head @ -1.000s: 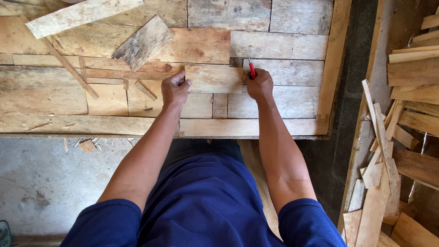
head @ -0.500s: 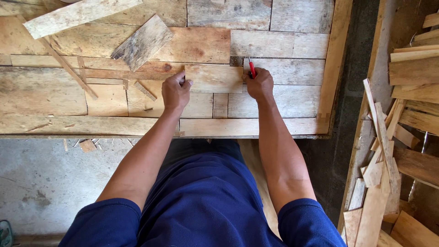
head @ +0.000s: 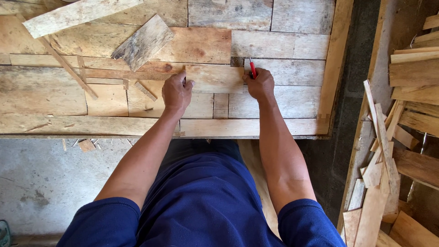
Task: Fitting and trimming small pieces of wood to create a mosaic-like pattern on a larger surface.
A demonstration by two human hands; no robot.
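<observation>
A: The surface [head: 283,126] is a bench of rough, pale planks, with bare concrete floor [head: 41,183] below it at 7 o'clock and a heap of offcuts [head: 402,114] off at 3 o'clock.

B: And the hands?

A: Both sit near the middle. The left hand [head: 176,93] is curled on the left end of a small flat board [head: 214,78], fingers pressing its edge. The right hand [head: 260,84] is closed round a red pencil [head: 252,69], tip up at the board's right end, toward 12 o'clock.

B: What has changed over the last second?

A: Very little. The left hand sat a touch higher on the board's corner before; now it has settled lower, thumb against the edge. The right hand and pencil stay where they were, and the board has not shifted.

B: So what does that suggest?

A: A judgement only: the board is being pinned steady while a mark goes on at its right end. Whether the pencil tip actually touches wood cannot be told.

B: Anything else nearby?

A: A loose grey plank [head: 142,42] lies tilted at 11 o'clock, well apart from both hands.
</observation>
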